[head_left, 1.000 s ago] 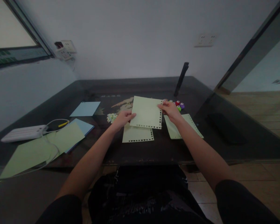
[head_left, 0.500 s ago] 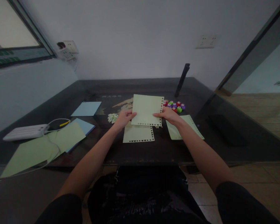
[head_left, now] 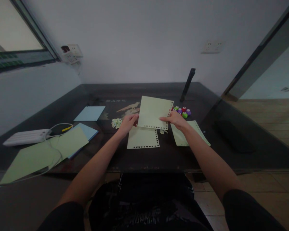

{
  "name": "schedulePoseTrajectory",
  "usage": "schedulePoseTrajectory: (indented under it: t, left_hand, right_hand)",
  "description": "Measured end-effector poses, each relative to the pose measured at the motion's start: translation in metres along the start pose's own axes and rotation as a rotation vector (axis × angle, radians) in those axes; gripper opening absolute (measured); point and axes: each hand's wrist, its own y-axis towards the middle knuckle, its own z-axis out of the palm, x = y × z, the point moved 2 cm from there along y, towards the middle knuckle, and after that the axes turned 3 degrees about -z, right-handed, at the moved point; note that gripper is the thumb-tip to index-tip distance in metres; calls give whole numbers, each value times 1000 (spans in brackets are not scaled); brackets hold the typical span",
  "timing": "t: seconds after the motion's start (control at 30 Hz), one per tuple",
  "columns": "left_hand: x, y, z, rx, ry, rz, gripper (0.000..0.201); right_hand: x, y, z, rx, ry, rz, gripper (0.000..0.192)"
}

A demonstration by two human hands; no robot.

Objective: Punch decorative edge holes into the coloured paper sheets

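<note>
A pale green sheet of paper [head_left: 153, 110], with a row of punched holes along its right and bottom edges, is raised above the table and tilted. My right hand [head_left: 177, 119] pinches its right side, thumb on the front face. Close against its left edge is my left hand [head_left: 130, 122], fingers drawn together; whether they grip the sheet is hidden. Below lies another punched pale green sheet [head_left: 143, 138], partly covered. Small pale paper bits are heaped in a pile [head_left: 116, 123] by my left hand. Several colourful punchers [head_left: 184, 112] stand beyond my right hand.
More green sheets [head_left: 183, 138] lie under my right forearm. At left are a blue sheet [head_left: 90, 113], large green paper [head_left: 45, 149] and a white power strip [head_left: 26, 137] with a cable. A black upright stick [head_left: 188, 84] and a dark flat object [head_left: 233, 136] are at right.
The raised sheet has shifted slightly right and turned clockwise. My left thumb has come off its front face, while my right hand keeps its pinch.
</note>
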Motion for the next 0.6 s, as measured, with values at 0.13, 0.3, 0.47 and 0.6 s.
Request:
schedulePoseTrajectory:
  t: [0.13, 0.3, 0.47, 0.6]
  left_hand:
    - [2, 1, -2, 1, 22, -14, 35]
    - [10, 5, -7, -88, 264, 71, 28]
    - [19, 13, -5, -104, 357, 87, 18]
    - [20, 32, 6, -55, 422, 129, 15]
  right_hand:
    - [1, 0, -16, -160, 4, 5, 25]
    - [-1, -6, -43, -332, 58, -23, 31]
    - [-9, -20, -59, -466, 117, -61, 30]
    - [-18, -25, -61, -553, 152, -82, 32]
